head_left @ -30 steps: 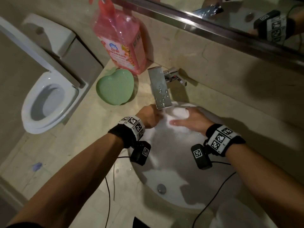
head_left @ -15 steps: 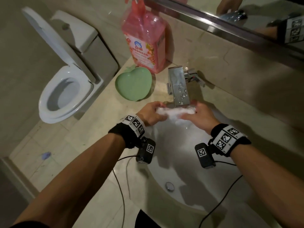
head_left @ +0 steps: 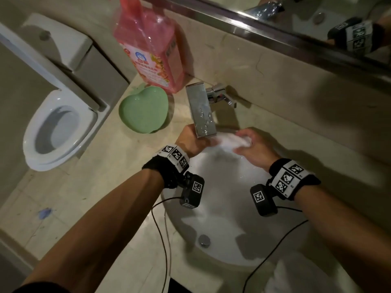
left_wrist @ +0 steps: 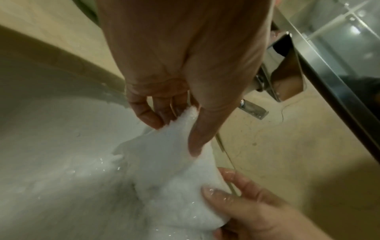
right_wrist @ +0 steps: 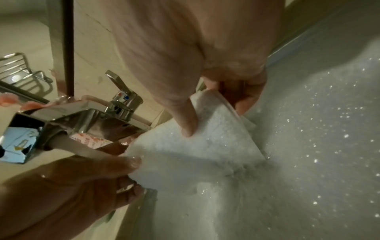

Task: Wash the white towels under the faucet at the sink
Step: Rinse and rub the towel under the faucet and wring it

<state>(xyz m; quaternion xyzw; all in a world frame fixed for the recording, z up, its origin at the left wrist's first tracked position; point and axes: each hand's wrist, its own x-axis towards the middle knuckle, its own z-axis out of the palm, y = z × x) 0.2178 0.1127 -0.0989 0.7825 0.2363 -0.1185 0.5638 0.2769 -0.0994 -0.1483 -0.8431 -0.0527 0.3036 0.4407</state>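
White oval ceramic sink basin [head_left: 228, 240]: bowl open below my hands; beige stone wall close behind.
Square chrome faucet spout [head_left: 202, 112]: overhangs the back rim, directly above the cloth.
Small white terry towel [head_left: 227, 142]: a second ago pressed flat on the basin, now lifted and stretched under the spout; rinsing likely under way.
My left hand [head_left: 191, 141]: pinches one end.
My right hand [head_left: 255, 150]: pinches the other end.

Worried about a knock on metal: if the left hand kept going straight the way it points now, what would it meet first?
Probably the chrome box-shaped faucet spout: the left hand, pinching the wet white towel, sits right under its tip, pointing toward the beige stone back wall. Depth is unclear.
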